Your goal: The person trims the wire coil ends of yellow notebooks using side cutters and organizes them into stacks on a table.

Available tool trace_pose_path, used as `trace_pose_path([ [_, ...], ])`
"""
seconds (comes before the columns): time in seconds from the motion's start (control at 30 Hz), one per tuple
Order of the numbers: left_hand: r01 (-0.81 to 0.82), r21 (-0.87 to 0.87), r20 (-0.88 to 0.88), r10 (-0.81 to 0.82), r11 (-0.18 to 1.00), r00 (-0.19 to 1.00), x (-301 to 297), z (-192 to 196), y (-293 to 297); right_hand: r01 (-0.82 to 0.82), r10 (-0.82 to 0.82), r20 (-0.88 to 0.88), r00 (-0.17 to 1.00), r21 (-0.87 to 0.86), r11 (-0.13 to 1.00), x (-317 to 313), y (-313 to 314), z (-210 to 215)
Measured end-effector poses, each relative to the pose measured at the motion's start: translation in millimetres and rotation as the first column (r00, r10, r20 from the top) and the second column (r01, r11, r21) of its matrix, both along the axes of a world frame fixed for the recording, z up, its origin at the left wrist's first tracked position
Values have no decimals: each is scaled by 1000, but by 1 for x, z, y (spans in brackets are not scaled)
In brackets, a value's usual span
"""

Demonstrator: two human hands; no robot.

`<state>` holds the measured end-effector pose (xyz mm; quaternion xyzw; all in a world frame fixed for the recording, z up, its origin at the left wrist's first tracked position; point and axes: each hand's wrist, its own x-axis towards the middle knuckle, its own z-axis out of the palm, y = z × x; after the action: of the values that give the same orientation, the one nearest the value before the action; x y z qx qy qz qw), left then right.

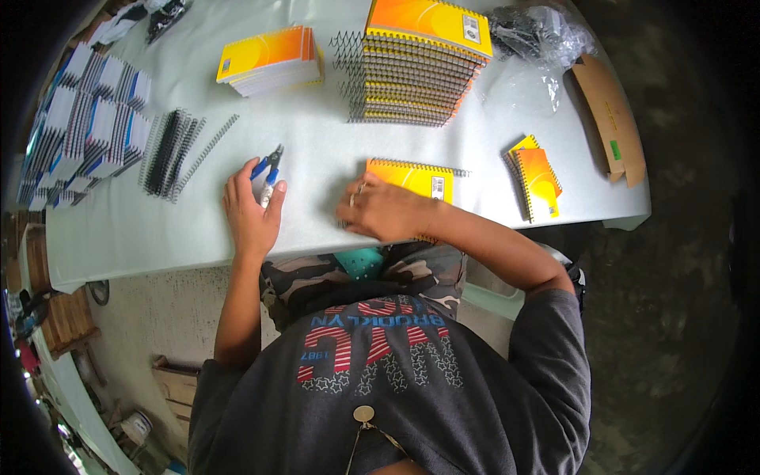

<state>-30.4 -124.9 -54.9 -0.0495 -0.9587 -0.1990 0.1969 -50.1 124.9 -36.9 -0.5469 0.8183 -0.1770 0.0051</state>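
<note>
My left hand point(255, 207) lies near the table's front edge, loosely closed around blue-handled wire cutters point(270, 176). The cutters' handles sit between thumb and index finger, jaws pointing away from me. My right hand point(386, 209) rests across a yellow-orange spiral notebook point(408, 176) in front of me. Its fingers curl down at the notebook's left side, slightly blurred, and their tips are hidden. A wire coil runs along the notebook's far edge and sticks out past its right corner. More coil wire shows below my right wrist, partly covered.
Loose black coils point(170, 154) lie left of my left hand, beside stacked notebooks point(87, 127). Farther back stand a yellow-orange stack point(269, 59) and a tall coiled stack point(419, 75). To the right are small notebooks point(538, 180), clear plastic point(542, 39) and a cardboard piece point(608, 119).
</note>
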Motion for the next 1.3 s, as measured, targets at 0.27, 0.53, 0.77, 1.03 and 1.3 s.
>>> trace_pose_path([
  [0.27,-663,714,129,-889,-225,440,64,21,49,191,-151,482,863,-34,981,-31,2,6],
  [0.53,-812,519,32,-944,-266,329,82,12,60,218,-179,502,846,-21,976,-31,0,7],
  [0.77,-768,585,59,-930,-262,362,81,1,60,235,-197,462,865,-26,972,-28,-3,6],
  [1.03,-778,627,372,-861,-41,346,80,26,70,226,-189,481,856,-19,974,-30,-1,-1],
  [1.3,6,512,725,-436,859,534,66,40,54,239,-187,532,825,-30,970,-32,1,6],
])
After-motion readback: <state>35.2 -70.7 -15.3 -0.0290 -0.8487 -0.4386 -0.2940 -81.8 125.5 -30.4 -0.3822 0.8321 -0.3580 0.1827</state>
